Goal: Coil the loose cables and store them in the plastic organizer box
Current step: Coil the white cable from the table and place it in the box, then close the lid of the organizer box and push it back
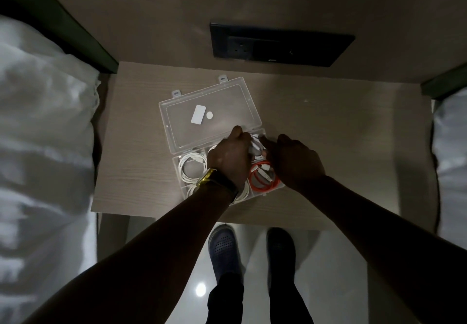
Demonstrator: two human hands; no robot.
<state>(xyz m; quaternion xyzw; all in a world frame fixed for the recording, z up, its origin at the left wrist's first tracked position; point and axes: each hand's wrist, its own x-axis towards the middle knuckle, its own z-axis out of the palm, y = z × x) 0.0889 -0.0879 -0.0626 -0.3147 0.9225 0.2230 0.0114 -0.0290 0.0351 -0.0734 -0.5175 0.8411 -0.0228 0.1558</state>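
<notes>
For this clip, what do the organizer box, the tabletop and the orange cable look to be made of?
Organizer box: clear hard plastic, glossy; the tabletop shows through its open lid. Tabletop: pale wood-grain surface, matte, probably laminate rather than solid wood; fine straight grain lines show. Orange cable: looks like a smooth rubbery or plastic jacket with white plug ends; the dim light leaves the finish uncertain.

coiled cables (193,167) in organizer box (177,169), on table (131,146)

text: none legible | white stickers (201,114) on box lid (227,103): blank
</notes>
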